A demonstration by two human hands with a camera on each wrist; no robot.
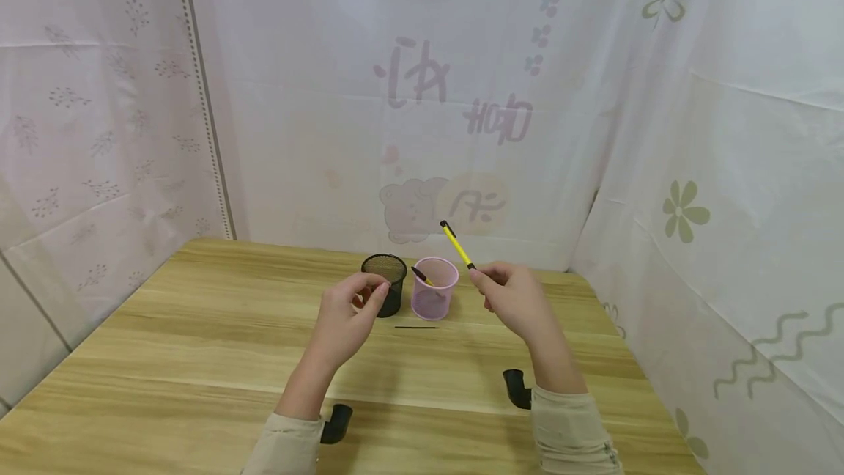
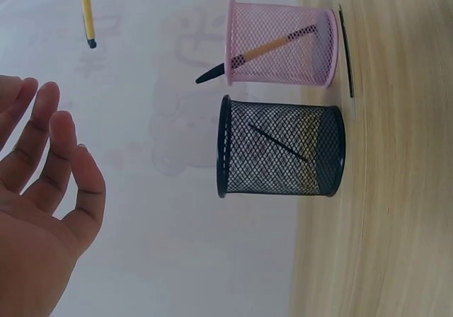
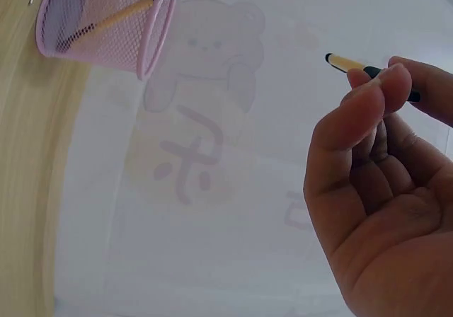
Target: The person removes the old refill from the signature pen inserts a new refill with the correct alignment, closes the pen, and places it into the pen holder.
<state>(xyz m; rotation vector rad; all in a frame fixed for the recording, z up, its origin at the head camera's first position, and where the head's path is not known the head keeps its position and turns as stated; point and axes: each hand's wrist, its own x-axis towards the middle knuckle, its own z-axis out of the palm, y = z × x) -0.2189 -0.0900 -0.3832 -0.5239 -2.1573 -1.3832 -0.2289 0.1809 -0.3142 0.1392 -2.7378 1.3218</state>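
Note:
My right hand pinches a yellow pen with black ends between thumb and fingers, holding it tilted above the table. The left hand is raised level with the cups, its fingers loosely bent and nothing visible in them. Behind it, partly covered in the head view, stands a black mesh pen cup. Beside that cup is a pink mesh pen cup with a yellow-and-black pen leaning inside. Through the black mesh a thin dark stick shows.
A thin black rod, like a pen refill, lies on the wooden table before the cups. Black wrist mounts sit beside both sleeves. Printed curtains hang behind and at the sides.

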